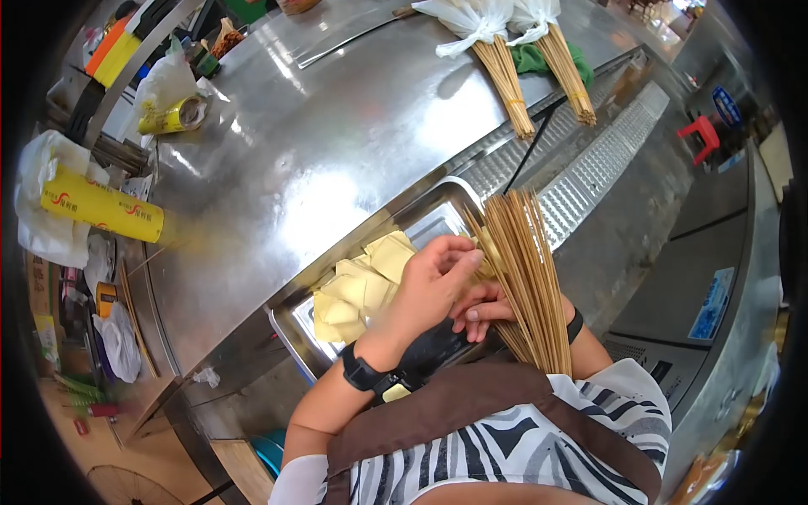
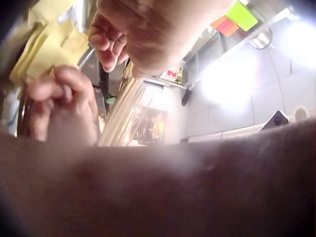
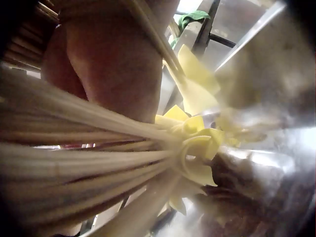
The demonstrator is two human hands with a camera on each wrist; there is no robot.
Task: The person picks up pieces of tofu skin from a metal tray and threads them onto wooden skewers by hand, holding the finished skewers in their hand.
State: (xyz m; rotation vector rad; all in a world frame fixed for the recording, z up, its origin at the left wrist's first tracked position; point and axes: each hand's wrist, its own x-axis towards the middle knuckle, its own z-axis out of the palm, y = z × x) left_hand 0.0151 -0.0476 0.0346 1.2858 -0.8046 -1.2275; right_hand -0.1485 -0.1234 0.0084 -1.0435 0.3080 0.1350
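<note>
Left hand: the left hand (image 1: 429,290), with a black watch on its wrist, is over the near end of the tray; its fingers are pressed together at the tips, pinching a yellow piece (image 1: 483,250) beside the skewer tips.
Right hand: the right hand (image 1: 481,313) has its fingers curled round a bunch of skewers (image 1: 526,269), just right of the left hand.
Skewers: fanned out, tips pointing far; in the right wrist view, folded yellow pieces (image 3: 197,143) sit on their ends.
Yellow sheets: the yellow sheets (image 1: 362,286) are piled in the steel tray (image 1: 431,220), left of both hands.
Desk: the steel desk (image 1: 337,126) carries the tray at its near edge.
Far side: two bagged skewer bundles (image 1: 505,80) lie by a green cloth (image 1: 530,57).
Left: a yellow roll (image 1: 105,209).
</note>
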